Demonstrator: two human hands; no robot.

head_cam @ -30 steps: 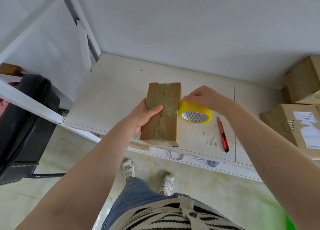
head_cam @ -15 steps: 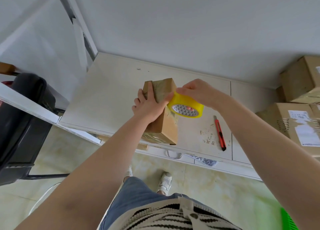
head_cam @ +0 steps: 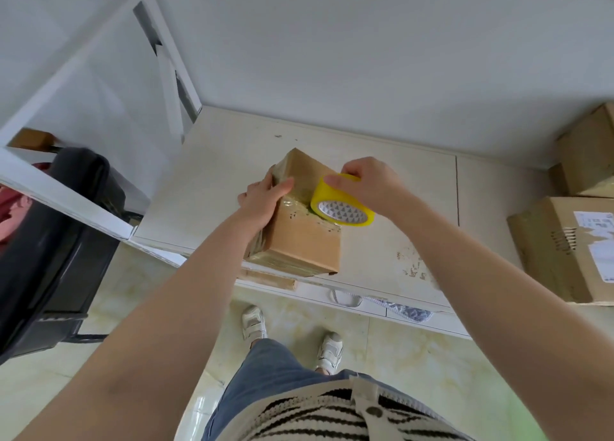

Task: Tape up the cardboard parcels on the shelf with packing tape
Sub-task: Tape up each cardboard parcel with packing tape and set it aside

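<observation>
A small brown cardboard parcel (head_cam: 300,241) stands tilted up on one edge near the front of the pale shelf (head_cam: 212,175), with clear tape wrapped around its left side. My left hand (head_cam: 262,198) grips the parcel's upper left edge, thumb laid over the taped top. My right hand (head_cam: 365,183) holds a yellow roll of packing tape (head_cam: 342,205) against the parcel's right face, and a strip of tape runs from the roll across the box.
Two larger cardboard boxes (head_cam: 571,244) sit at the right end of the shelf. A black bin (head_cam: 50,248) stands on the floor to the left. White shelf posts (head_cam: 166,58) rise at the back left. My feet are under the shelf's front edge.
The parcel went from lying flat to standing tilted on its edge. My right hand carried the tape roll up and over onto its right face. The red knife is now hidden behind my right arm.
</observation>
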